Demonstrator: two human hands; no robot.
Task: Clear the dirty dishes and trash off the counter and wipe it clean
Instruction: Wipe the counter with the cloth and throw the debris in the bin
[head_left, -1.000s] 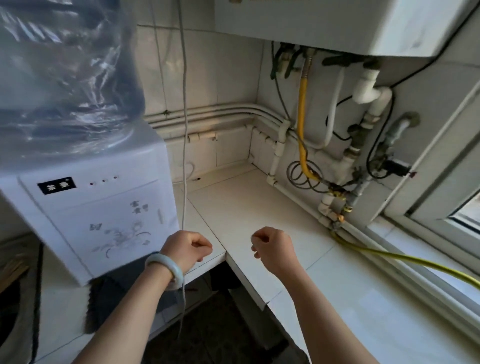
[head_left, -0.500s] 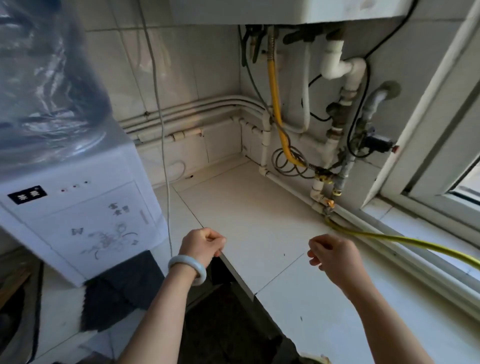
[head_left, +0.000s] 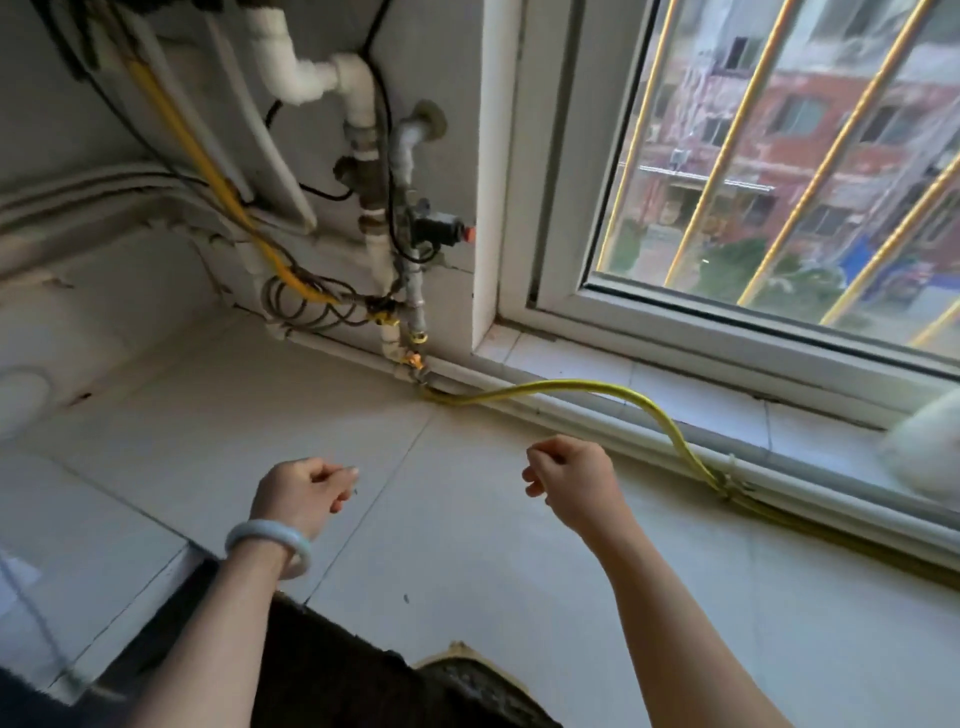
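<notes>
- Over the white tiled counter (head_left: 218, 426), we are seeing the left hand (head_left: 301, 491) and the right hand (head_left: 571, 480) hovering side by side, apart from each other. We cannot tell whether either is touching the tile.
- Left hand: its fingers (head_left: 332, 499) are curling into a loose fist, with the thumb lying against the forefinger. We are seeing nothing between them. A pale bangle (head_left: 270, 545) is circling the wrist.
- Right hand: its fingers (head_left: 537, 470) are likewise folding in towards the palm and gripping nothing that we can see.
- Counter: it is filling the middle and lower part of the view, running from the corner wall at the back to the window sill on the right. A small dark speck (head_left: 405, 598) is lying on it near the front edge, between the two forearms.
- A yellow hose (head_left: 597, 387) is arching along the back of the counter beside the sill, just beyond the right hand.
- White pipes (head_left: 358, 104) and a coil of dark wire (head_left: 306, 306) are hanging in the corner above the counter.
- A barred window (head_left: 675, 332) is showing at the upper right. A blurred white object (head_left: 930, 452) is sitting at the right edge by the sill, and we cannot tell what it is.
</notes>
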